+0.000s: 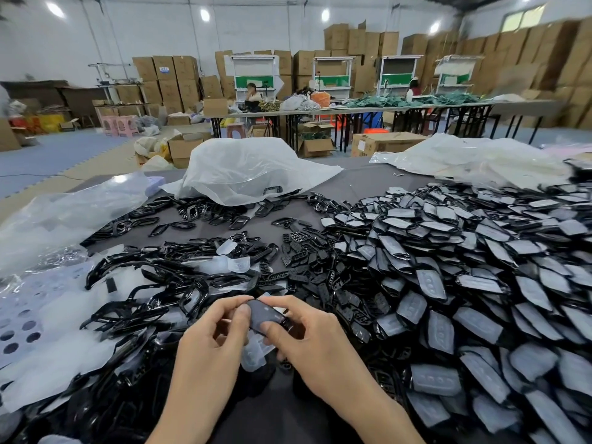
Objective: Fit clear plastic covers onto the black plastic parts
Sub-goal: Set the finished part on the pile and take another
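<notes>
- Pinching one part (278, 321) between them, left hand (215, 338) and right hand (309, 342) both grip it, fingers curled on its ends, just above the tabletop's (362, 184) near edge;
- its cover (260, 314) looks on, though I cannot tell if every edge is seated; uneven thumb pressure could leave a corner proud or pop it off;
- a loose cover (253, 355) lies just beneath the hands; a slip could drop the part among frames (160, 299) toward the left edge;
- finished pile (448, 267) fills the right side; an unseated piece tossed there would be hard to find
</notes>
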The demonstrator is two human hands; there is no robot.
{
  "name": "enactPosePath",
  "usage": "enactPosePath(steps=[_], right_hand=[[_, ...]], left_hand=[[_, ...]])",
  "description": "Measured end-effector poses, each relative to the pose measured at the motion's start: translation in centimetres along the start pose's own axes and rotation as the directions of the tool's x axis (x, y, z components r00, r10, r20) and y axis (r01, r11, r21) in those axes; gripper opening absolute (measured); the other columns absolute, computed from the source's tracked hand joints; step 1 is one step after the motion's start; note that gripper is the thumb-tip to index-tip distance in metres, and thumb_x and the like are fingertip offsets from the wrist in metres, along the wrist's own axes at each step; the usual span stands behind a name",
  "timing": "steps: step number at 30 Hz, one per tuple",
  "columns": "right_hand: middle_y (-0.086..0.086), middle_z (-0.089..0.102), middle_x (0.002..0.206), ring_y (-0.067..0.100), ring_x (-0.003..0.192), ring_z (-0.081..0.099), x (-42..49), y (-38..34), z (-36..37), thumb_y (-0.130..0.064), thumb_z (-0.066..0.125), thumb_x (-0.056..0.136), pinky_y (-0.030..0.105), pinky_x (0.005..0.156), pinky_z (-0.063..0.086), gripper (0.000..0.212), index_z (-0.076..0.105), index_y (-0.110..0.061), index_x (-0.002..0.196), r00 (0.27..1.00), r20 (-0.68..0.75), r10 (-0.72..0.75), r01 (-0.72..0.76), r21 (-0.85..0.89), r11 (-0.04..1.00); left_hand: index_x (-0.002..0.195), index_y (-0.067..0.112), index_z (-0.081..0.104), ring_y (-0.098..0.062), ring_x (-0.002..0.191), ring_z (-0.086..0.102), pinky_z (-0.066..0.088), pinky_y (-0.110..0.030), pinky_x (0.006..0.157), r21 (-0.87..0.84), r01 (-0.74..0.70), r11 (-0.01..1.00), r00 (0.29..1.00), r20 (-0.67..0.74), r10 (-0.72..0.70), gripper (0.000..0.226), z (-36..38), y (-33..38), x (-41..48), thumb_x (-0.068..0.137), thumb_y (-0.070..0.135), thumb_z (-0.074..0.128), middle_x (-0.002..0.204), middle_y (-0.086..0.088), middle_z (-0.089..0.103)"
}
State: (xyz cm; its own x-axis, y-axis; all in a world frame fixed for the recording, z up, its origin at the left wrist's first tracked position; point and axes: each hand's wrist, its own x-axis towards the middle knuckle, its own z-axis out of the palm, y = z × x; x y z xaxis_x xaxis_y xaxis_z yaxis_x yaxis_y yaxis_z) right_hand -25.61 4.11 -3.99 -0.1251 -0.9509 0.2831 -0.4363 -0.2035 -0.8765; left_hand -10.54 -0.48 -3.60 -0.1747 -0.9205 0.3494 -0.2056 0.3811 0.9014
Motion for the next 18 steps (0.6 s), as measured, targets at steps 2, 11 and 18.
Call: enactPosePath(steps=[2,11,18], right_hand=[[-0.012,0.074,0.085,0.017,0.063,0.067,0.1,-0.2,-0.2,-0.041,0.065,0.091,0.032,0.068,0.058,0.028,0.061,-0.054,0.115,1.0,-0.006,0.022,-0.021,0.052,0.998],[-0.011,0.075,0.083,0.01,0.074,0.074,1.0,1.3,-6.5,-0.039,0.061,0.095,0.026,0.073,0.058,0.08,0.01,-0.038,0.157,0.662,-0.709,0.241,0.01,0.33,0.944],[-0.019,0.072,0.097,-0.006,0.094,0.066,1.0,1.4,-1.8,-0.036,0.052,0.102,0.009,0.085,0.049,0.049,0.036,-0.044,0.148,0.92,-0.387,-0.057,0.005,-0.135,0.991]], left_hand=[[0.094,0.051,0.068,-0.017,0.065,0.063,0.052,-0.024,0.064,0.004,-0.01,1.0,1.0,-0.012,0.01,0.028,0.1,0.2,-0.1,0.096,0.024,0.059,0.08,0.004,0.07],[0.122,0.036,0.059,0.001,0.101,0.051,0.037,-0.014,0.088,0.477,-0.356,0.804,0.933,0.237,0.272,0.036,0.7,-0.5,-1.0,0.094,0.052,0.043,0.104,0.024,0.058],[0.113,0.028,0.073,-0.022,0.099,0.069,0.04,-0.032,0.091,0.722,-0.508,0.47,0.861,0.409,0.304,0.056,0.9,-2.1,-0.9,0.078,0.062,0.045,0.112,0.004,0.069]])
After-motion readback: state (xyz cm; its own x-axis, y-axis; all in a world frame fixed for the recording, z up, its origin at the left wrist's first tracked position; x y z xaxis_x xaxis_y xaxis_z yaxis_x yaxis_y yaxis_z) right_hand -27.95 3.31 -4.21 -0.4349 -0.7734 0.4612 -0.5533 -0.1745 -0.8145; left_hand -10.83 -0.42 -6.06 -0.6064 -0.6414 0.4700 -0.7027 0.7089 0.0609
